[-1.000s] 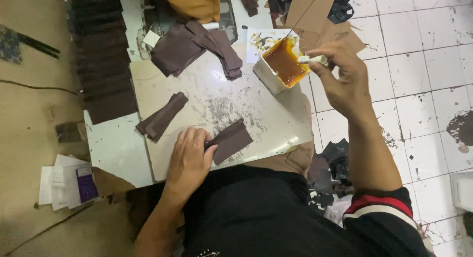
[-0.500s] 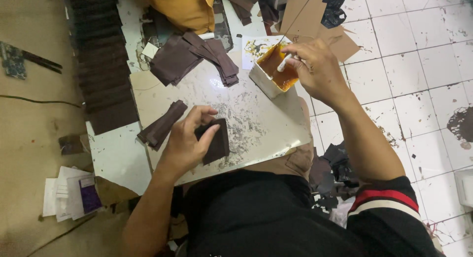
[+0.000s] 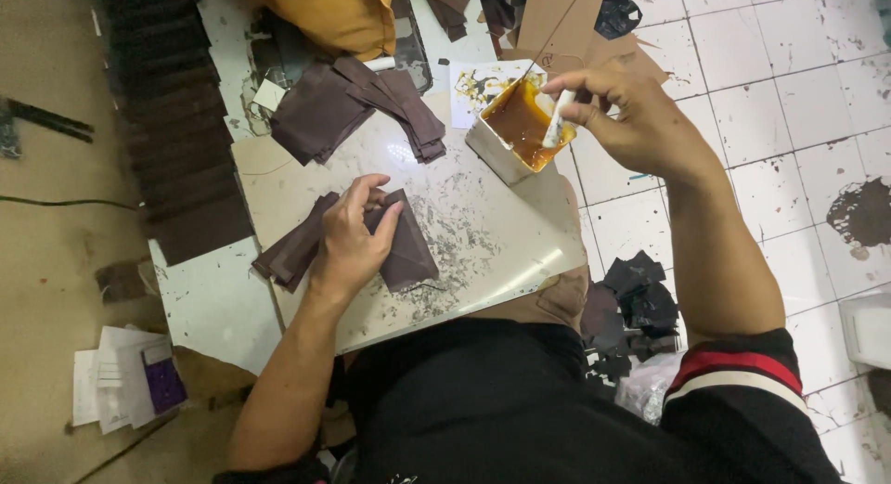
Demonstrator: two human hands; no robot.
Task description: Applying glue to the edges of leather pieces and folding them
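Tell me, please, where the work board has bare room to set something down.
The work board is bare between the brown piece under the left hand and the glue tub. It is crowded at the top, around the brown stack.

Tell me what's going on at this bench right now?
A person sits at a small pale work board. The left hand presses flat on a dark brown cut piece lying on the board. The right hand holds a white-handled brush dipped in a tub of amber glue at the board's far corner. More brown pieces are stacked beyond.
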